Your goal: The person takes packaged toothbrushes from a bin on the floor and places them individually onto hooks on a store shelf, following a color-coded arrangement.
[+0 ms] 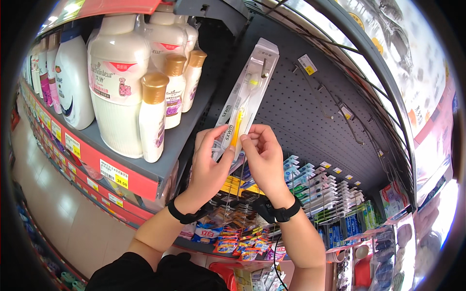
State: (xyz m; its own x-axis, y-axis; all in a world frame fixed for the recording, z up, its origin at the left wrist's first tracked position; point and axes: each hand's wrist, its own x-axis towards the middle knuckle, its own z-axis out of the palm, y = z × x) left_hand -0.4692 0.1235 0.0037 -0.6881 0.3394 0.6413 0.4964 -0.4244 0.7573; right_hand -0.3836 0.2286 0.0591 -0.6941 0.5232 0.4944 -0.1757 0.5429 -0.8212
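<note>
A packaged toothbrush (246,99) with a yellow handle shows through its clear and white blister pack. The pack hangs at its top on a metal peg hook (265,69) that comes out of a dark pegboard (291,114). My left hand (209,157) grips the lower left edge of the pack, thumb in front. On the lower right edge, my right hand (263,153) pinches the same pack between thumb and curled fingers. Another pack seems to lie behind it, mostly hidden.
To the left, a shelf holds large cream bottles (119,87) with small gold-capped bottles (153,116). Bare peg hooks (349,131) stick out at right. Rows of packaged toothbrushes (315,186) and colourful bagged goods (233,240) sit below. A black wire rack (388,72) curves along the right.
</note>
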